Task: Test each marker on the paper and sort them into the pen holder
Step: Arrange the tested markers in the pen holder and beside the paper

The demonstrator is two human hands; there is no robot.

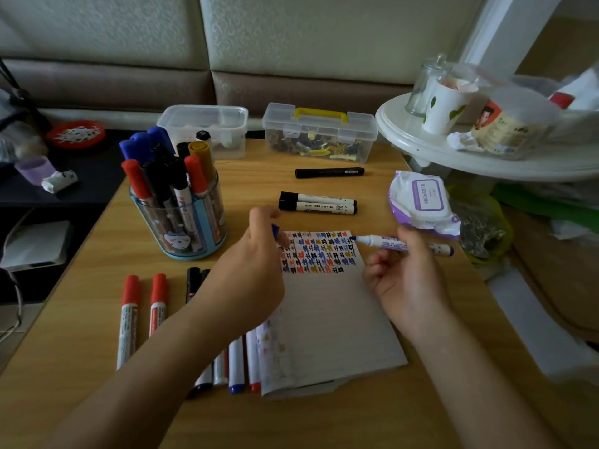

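Gripping one blue marker (382, 242), right hand (405, 273) | left hand (256, 270) pinches one cap (275, 231) | three black markers (329, 172) beyond paper (330, 312)

A clear lidded box (202, 129) stands at the far edge of the tabletop (259, 176). Just beside it, on the right, is a clear case (319, 132) with a yellow handle, containing small mixed-colour pieces. A wipes pack (421, 202) lies at the right edge. A round white stand (421, 140) to the right carries a glass jar (421, 89), a paper cup (449, 105) and a lidded tub (512, 124). To the far left are a red dish (76, 134) and a purple cup (32, 168).
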